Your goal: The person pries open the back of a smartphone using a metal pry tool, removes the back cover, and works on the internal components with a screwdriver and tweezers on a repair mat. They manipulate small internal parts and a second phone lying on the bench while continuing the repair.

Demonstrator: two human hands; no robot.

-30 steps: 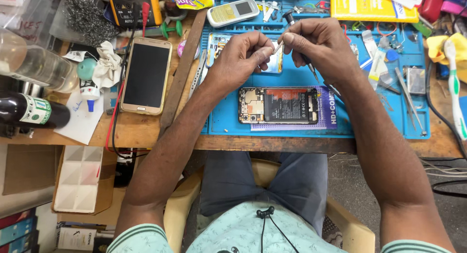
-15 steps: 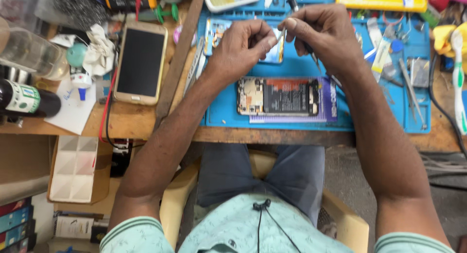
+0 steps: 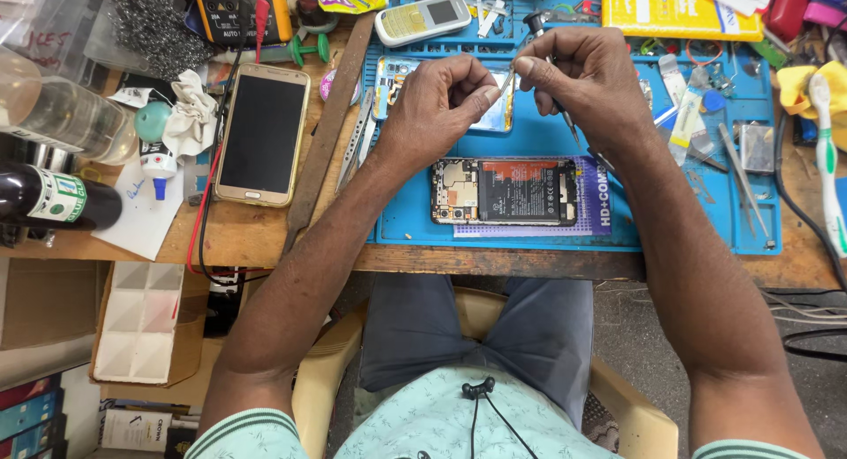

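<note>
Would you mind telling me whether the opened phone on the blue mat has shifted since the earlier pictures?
No. The opened phone lies on the same spot of the blue mat, just above its near edge, below both hands; only the camera has shifted.

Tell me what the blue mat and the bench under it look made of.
Mat: likely silicone or rubber; matte blue, with moulded compartments along its top edge. Bench: wood; brown, worn and scuffed, grain showing at the front edge.
</note>
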